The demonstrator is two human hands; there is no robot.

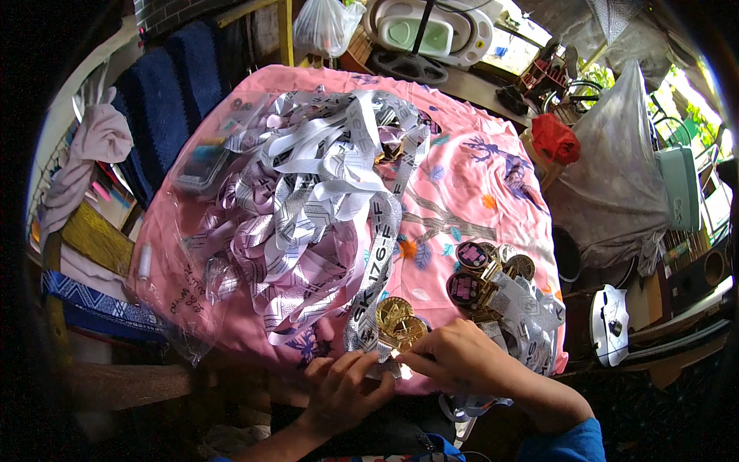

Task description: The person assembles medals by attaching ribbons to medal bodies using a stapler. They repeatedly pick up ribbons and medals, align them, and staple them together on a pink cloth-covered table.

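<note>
My left hand (343, 387) and my right hand (459, 356) meet at the near edge of a pink patterned cloth (477, 185). Both pinch the end of a grey-and-white printed ribbon (375, 262) where it joins a gold medal (398, 323). The ribbon runs up into a big tangled heap of like ribbons (308, 200). To the right of my right hand lies a small pile of finished medals (496, 281), some with dark purple faces, wrapped in their ribbons.
A clear plastic bag (202, 165) lies at the heap's left. A red bag (556, 138) and a grey plastic sheet (616, 177) stand to the right. Dark blue cloth (165, 100) hangs at the far left. A white baby tub (431, 31) sits behind.
</note>
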